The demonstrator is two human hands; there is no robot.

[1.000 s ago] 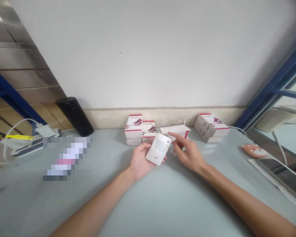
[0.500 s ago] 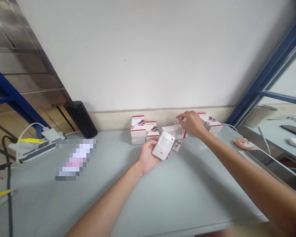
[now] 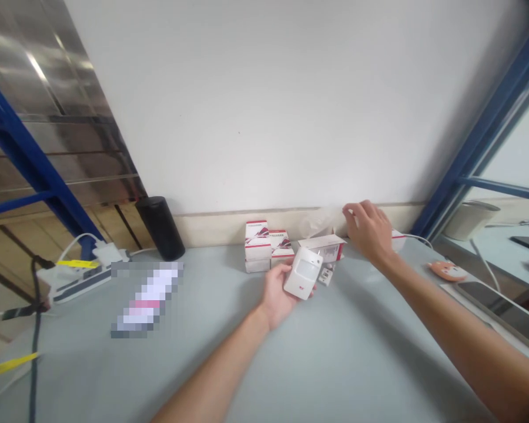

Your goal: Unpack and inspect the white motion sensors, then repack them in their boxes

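My left hand is closed round a white motion detector, its rounded front window facing up at me. Just right of the detector, a small white part lies on the table; it looks like a bracket. A white and red box lies behind it. My right hand hovers to the right of this box, fingers loosely bent, with nothing visible in them. A crumpled clear plastic bag is behind the box, apart from my right fingers as far as I can see.
Small stacked boxes stand left of the detector; another box is partly behind my right hand. A black cylinder, power strip and blurred-out phone-like object are left. An orange animal-faced item and dark phone lie right.
My right hand has moved right relative to the box, and the clear bag shows more plainly behind it. The view has shifted slightly. My left hand still holds the detector.
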